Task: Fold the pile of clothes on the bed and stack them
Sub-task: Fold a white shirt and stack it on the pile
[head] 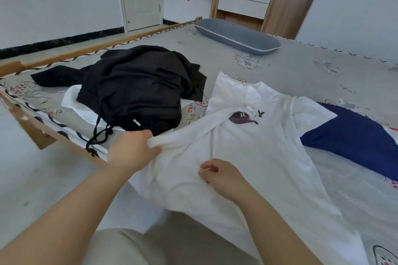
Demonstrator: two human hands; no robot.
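**Soft white shirt half spread on the bed**

Two bare arms reach in from the near edge, above a knee in tan cloth. Just past them lies the white T-shirt (254,157), spread on the bed (301,66) with its picture side up. It hangs a little over the near edge.

The left hand (131,148) grips a bunched strip of the shirt, maybe a sleeve or a side edge; its fingers are curled tight round the cloth. The right hand (224,176) rests on the middle of the shirt. Its fingers are loosely curled, and I cannot tell if they pinch any cloth.

I think the shirt is light, thin and floppy. It will sag and wrinkle, not keep its shape. Good places to hold it look like the shoulders or the bottom corners, so it can be pulled flat.

To the left sits the pile of black clothes (140,88), with something white under it. How many pieces are in there is hidden. A blue cloth (353,135) lies to the right, partly under the shirt and cut off at the edge. Far away lies a grey pillow (237,35).
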